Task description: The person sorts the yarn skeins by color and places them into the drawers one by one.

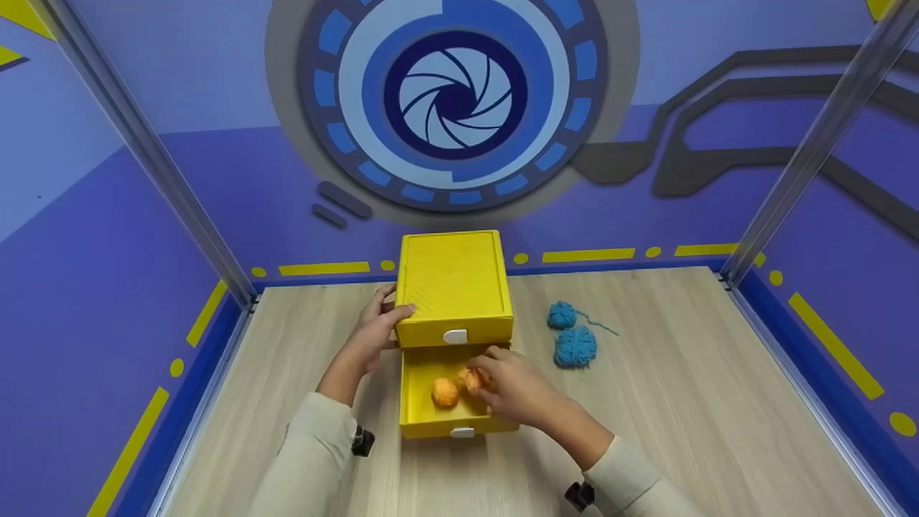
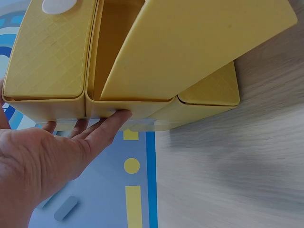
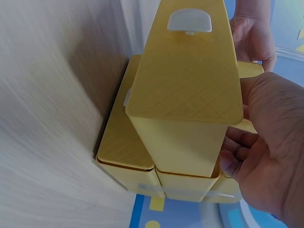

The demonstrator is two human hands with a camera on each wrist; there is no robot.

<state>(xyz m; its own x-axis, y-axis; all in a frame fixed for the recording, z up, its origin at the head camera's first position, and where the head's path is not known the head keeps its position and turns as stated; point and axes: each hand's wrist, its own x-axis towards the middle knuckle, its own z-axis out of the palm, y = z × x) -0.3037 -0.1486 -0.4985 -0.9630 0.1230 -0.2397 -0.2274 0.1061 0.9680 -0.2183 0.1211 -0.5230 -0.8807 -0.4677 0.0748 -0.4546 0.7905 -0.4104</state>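
A yellow drawer cabinet stands on the table, its middle drawer pulled out. In that drawer lies an orange yarn ball. My right hand reaches over the drawer's right side and holds a second orange yarn ball with its fingertips; the right wrist view hides this ball behind the drawer. My left hand steadies the cabinet's left side, thumb at the upper front corner. Its fingers lie fairly straight against the side wall in the left wrist view.
Two blue yarn balls, a small one with a loose strand and a larger one, lie on the table right of the cabinet. A lower drawer is closed beneath the pulled-out one. A patterned blue wall rises behind.
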